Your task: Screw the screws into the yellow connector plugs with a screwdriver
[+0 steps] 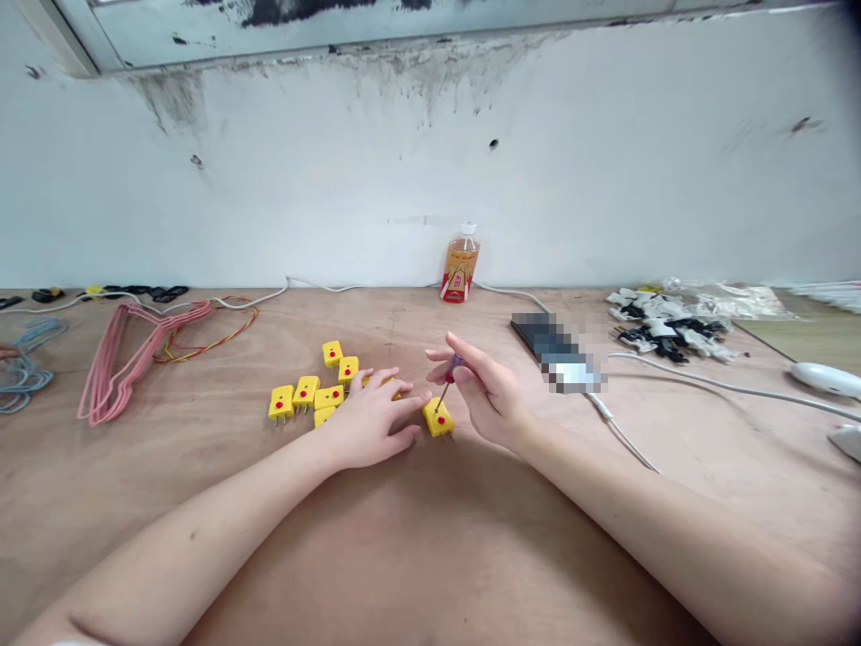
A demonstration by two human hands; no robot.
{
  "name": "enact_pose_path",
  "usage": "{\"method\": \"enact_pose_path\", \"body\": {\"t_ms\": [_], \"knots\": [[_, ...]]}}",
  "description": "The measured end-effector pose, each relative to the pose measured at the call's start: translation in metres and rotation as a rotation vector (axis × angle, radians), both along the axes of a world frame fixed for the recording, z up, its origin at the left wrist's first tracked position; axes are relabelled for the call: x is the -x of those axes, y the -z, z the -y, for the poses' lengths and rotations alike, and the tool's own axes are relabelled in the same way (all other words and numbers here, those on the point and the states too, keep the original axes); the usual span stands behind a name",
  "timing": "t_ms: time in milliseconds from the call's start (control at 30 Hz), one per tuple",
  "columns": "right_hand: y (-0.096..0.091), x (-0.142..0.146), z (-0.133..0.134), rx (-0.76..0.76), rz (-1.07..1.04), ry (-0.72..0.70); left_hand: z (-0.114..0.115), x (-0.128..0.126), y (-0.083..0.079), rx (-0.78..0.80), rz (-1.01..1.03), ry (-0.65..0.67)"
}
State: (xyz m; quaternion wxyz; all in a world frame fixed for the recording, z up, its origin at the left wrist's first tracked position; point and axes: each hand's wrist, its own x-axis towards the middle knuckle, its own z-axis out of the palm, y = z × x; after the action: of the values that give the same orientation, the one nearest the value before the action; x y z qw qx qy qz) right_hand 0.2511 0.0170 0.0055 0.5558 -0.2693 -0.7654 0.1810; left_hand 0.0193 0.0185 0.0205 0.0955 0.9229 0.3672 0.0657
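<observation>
My right hand (pixel 488 395) pinches a small screwdriver (pixel 452 374) with a dark purple handle, and its thin shaft reaches down to the red dot of a yellow thermocouple plug (pixel 438 418). That plug stands apart on the plywood table (pixel 202 502), its metal pins pointing toward me. My left hand (pixel 369 422) lies flat with its fingers spread, just beside that plug and over the edge of a cluster of several similar yellow plugs (pixel 306 392). My left hand holds nothing that I can see, and it hides part of the cluster.
Pink wire hangers (pixel 134 359) and a yellow-red wire (pixel 221 332) lie at left, beside blue-grey hangers (pixel 23 377). A bottle (pixel 461 265) stands by the wall. At right are a blurred phone (pixel 555 352), white cables, and a heap of black-and-white plastic parts (pixel 665 323).
</observation>
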Motion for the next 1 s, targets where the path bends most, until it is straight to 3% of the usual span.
{"method": "enact_pose_path", "body": {"t_ms": [100,300,533,767,1000], "knots": [[-0.002,0.003,0.001,0.017,-0.008,0.026,0.000,0.001,0.001,-0.007,0.003,0.004],[-0.002,0.003,-0.003,-0.093,-0.017,0.195,-0.001,0.001,0.004,-0.025,0.030,0.013],[-0.006,0.004,0.002,0.080,-0.058,-0.018,-0.001,0.001,0.003,-0.019,0.005,0.010],[-0.005,0.006,0.001,-0.066,-0.097,0.193,-0.001,0.000,0.004,-0.030,0.007,0.010],[-0.007,0.006,0.007,0.063,-0.053,0.040,-0.001,0.001,0.003,-0.010,0.025,0.005]]}}
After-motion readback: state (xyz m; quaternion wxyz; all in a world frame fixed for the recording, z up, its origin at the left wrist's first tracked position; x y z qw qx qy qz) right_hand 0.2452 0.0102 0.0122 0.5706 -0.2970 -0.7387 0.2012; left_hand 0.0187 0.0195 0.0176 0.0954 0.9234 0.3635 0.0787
